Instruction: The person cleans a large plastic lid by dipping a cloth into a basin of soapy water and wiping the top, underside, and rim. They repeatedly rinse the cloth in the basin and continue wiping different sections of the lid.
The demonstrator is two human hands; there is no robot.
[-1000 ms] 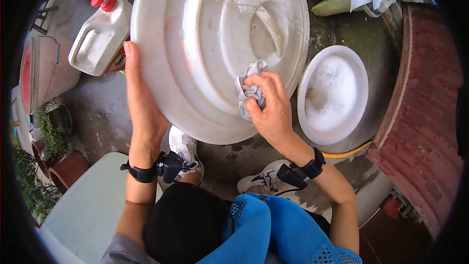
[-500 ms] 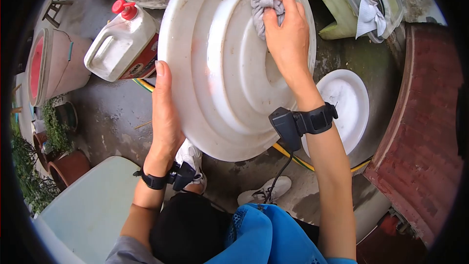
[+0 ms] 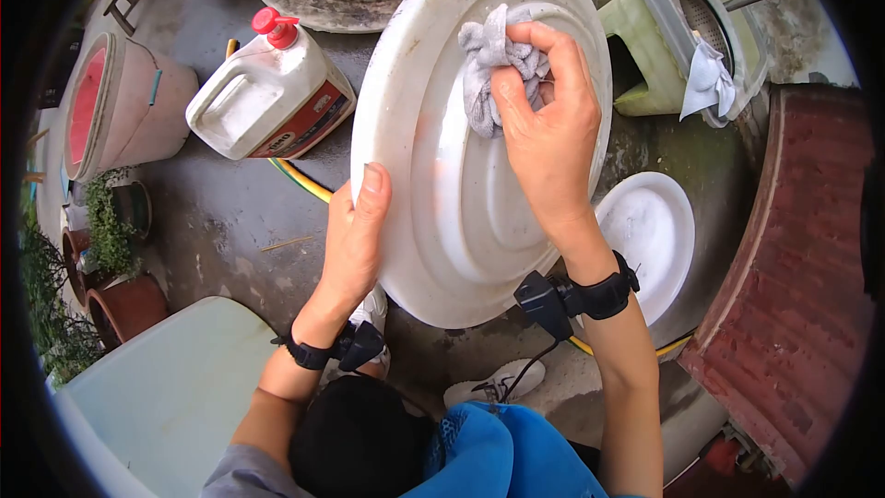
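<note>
A large round white plastic lid (image 3: 429, 212) with raised rings is held up in front of me, tilted on edge. My left hand (image 3: 355, 231) grips its left rim, thumb on the near face and fingers hidden behind. In my right hand (image 3: 553, 129) a crumpled grey cloth (image 3: 489, 69) is pinched between thumb and fingers, against the upper part of the ringed face. Small dark specks mark the lid's surface. Black straps with small devices sit on both my wrists.
A white jug with a red pump (image 3: 267, 92) stands left of the lid, near a pink-white bucket (image 3: 138, 115). A white basin (image 3: 650, 240) lies right. Also around are a green stool (image 3: 636, 37), a yellow hose (image 3: 309, 183), a pale tabletop (image 3: 175, 387) and potted plants (image 3: 111, 221).
The lid has shifted right and slightly down in view and turned more edge-on, with my left hand moving along. The cloth now lies lower on the lid and looks more spread out.
</note>
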